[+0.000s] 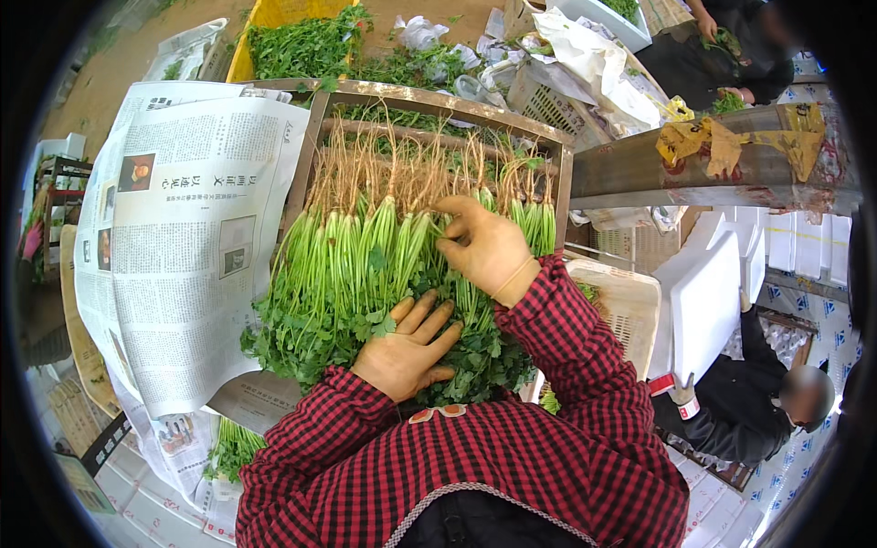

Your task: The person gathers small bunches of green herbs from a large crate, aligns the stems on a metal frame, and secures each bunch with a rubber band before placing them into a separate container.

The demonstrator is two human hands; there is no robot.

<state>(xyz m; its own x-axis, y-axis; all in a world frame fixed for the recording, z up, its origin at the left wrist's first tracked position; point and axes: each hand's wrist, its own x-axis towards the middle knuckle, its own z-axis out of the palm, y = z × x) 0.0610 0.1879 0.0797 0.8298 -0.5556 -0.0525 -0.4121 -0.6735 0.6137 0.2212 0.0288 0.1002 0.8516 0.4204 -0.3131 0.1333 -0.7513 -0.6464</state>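
A wide row of coriander [352, 265] lies with pale roots pointing away from me and leafy tops toward me. My left hand [408, 352], in a thin tan glove, rests flat on the leaves with its fingers spread. Farther up and to the right, my right hand [489, 248], gloved alike, is curled over the stems just below the roots. Its bent index finger and thumb are at a few stems, partly hidden by the hand. Beneath the bunches is a wooden frame [565, 196]; its far and side rails show around the roots.
Newspaper sheets [192, 237] spread out at the left. Behind the frame are a yellow crate [274, 13] of greens and crumpled wrapping [603, 59]. A metal beam [731, 155] runs at the right, above a plastic basket [621, 301]. Another person [731, 402] handles a white foam box [703, 292].
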